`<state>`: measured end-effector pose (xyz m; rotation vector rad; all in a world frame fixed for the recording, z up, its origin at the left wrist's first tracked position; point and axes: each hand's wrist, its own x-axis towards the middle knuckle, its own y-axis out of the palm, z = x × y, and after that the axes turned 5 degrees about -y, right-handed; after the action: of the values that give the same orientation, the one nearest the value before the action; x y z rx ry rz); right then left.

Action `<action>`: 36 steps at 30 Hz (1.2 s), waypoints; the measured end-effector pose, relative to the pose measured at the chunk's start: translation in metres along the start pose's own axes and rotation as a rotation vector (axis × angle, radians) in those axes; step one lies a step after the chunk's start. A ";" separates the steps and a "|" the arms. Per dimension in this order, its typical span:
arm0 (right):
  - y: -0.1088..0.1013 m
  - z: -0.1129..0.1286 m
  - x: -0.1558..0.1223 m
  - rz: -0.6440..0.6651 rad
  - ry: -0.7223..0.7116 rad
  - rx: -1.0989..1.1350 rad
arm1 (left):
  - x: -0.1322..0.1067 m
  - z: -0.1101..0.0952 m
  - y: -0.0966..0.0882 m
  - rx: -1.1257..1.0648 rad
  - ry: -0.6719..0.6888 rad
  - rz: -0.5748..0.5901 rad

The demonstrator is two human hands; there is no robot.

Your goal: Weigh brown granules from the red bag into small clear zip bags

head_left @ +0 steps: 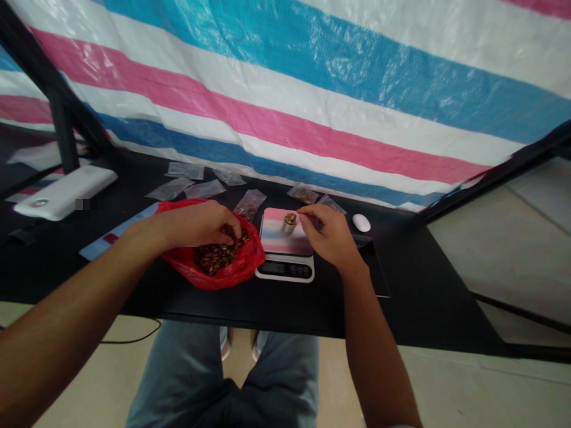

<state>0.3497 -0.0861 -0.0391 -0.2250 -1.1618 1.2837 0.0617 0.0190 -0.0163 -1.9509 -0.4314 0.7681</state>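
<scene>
- Hanging behind everything is a striped plastic sheet (pixel 312 89) in pink, white and blue bands.
- Below it runs a black worktop (pixel 423 285), and the person sits at its near edge.
- A flat white box (pixel 66 191) lies at the far left of the worktop.
- A red plastic bag (pixel 218 270) sits open near the front edge, just left of the scale, with brown seeds (pixel 214 257) inside.
- The left hand (pixel 200 224) reaches into the bag's mouth, fingers curled down among the seeds; I cannot tell whether they have hold of any.
- The right hand (pixel 328 235) rests beside the scale, thumb and forefinger drawn together at the cup's rim; whether they pinch anything cannot be told.
- A small digital scale (pixel 285 249) stands between the two hands, its shiny plate mirroring the stripes.
- Clear little pouches (pixel 185 171) lie scattered behind the bag; one filled pouch (pixel 250 203) lies just behind the scale.
- A white mouse (pixel 361 223) sits right of the hand.
- A tiny cup (pixel 289 221) of seeds stands on the scale's plate.
</scene>
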 end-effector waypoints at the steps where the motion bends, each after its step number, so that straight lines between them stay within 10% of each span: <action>1: 0.000 0.000 0.000 -0.001 -0.004 -0.001 | -0.001 -0.001 -0.001 -0.011 0.000 -0.004; 22: -0.002 -0.005 0.000 -0.024 0.007 0.006 | 0.040 -0.067 -0.047 -0.118 0.241 -0.175; 36: -0.004 -0.005 0.001 -0.017 0.012 0.005 | 0.076 -0.083 -0.033 0.012 0.339 -0.214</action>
<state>0.3559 -0.0843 -0.0374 -0.2183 -1.1481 1.2691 0.1743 0.0246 0.0155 -1.9386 -0.4175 0.2952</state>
